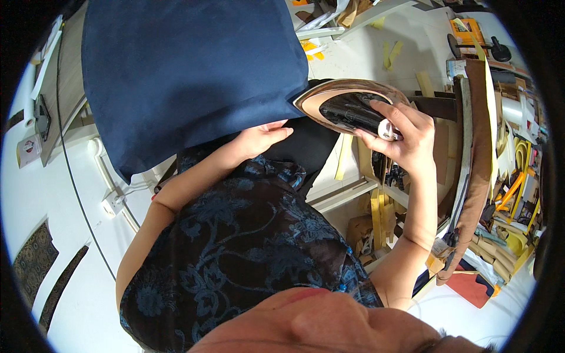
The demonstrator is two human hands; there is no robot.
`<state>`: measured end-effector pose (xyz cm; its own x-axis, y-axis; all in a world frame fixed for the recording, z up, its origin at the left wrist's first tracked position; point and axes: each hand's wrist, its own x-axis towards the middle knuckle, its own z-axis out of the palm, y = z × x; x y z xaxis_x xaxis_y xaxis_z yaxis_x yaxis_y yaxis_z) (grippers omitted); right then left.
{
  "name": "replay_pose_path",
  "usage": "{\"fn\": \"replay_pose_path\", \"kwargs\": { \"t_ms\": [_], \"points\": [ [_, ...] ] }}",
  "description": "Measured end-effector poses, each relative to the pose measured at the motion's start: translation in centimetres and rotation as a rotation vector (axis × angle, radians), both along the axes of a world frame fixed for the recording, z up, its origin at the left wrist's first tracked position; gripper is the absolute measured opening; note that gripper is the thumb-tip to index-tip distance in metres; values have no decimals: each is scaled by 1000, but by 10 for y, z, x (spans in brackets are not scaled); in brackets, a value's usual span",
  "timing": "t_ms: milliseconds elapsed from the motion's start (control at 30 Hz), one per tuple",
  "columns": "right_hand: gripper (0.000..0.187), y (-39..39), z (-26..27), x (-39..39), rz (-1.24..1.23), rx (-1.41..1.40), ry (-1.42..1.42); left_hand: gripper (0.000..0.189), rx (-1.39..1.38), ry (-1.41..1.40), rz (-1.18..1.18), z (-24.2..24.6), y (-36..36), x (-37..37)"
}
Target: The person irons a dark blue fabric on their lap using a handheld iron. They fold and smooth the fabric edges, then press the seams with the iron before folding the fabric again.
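Note:
A large navy-blue fabric piece [194,66] spreads in front of me, its near edge running above my lap. At that edge is my left hand [262,137], palm turned up. Its thumb shows, while the other fingers partly disappear behind the cloth, so I cannot tell whether they pinch it. My right hand [404,137] grips a clothes iron [311,106] with a dark top and a white dial. The iron is tilted, and its pointed tip meets the right corner of the fabric.
Right of the iron stands a padded board with brown cloth [476,163] draped over it. Beyond are crowded fabric scraps and tools [516,189]. A black cable [66,145] runs down the left side. Yellow strips [390,55] and patterned offcuts [35,251] lie on the pale floor.

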<state>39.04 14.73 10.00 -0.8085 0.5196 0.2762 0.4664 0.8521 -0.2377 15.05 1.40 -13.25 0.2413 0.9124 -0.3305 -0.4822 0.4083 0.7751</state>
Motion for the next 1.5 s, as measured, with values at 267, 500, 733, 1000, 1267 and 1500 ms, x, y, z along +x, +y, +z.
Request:
{"fn": "replay_pose_path", "kwargs": {
  "t_ms": [267,500,733,1000,1267,1500],
  "points": [
    [48,13,-4,-11,103,46,-72,42,-47,-77,-42,14,-17,-4],
    [49,21,-9,-14,159,38,-49,38,-214,-85,-77,8,-26,-4],
    [50,18,-8,-19,179,22,-37,22,-333,15,-59,40,-27,-7],
    [50,18,-9,-18,173,4,-49,35,-130,-71,-118,53,-19,-15],
    [49,22,-9,-22,195,-1,-60,53,-106,-131,-116,43,-31,-18],
    [49,29,-4,-26,234,-4,-82,52,-48,-118,-147,39,-31,-20]
  ]
}}
